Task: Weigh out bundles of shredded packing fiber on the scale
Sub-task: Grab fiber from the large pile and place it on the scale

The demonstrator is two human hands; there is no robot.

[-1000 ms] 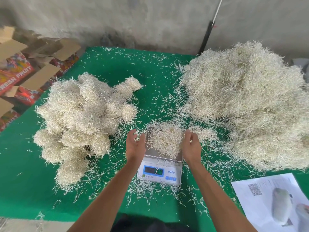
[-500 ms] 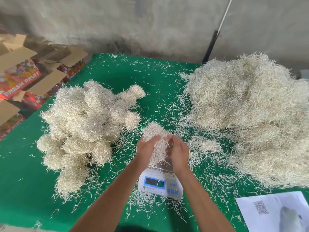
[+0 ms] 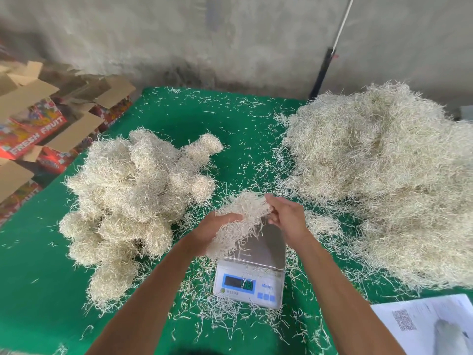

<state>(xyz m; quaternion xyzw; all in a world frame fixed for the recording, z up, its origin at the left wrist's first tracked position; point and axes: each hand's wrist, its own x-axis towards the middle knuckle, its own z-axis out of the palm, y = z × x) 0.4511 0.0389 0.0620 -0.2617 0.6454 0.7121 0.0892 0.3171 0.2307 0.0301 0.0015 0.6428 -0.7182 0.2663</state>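
Holding a wad of shredded fiber just above the steel pan of the scale, I am cupping it from below with my left hand and pinching its top edge with my right hand. Rounded bundles are sitting to the left on the green table, a big loose heap is crowding the right side, and stray strands are littering everything between. Open fruit boxes are standing beyond the table's left edge, their insides hidden, and a printed sheet is lying at the near right corner.

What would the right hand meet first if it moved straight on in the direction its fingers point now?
Probably the fiber bundle itself: the right hand points left and slightly away, fingertips already at the bundle's edge, with the left hand gripping its other side. Depth is unclear.
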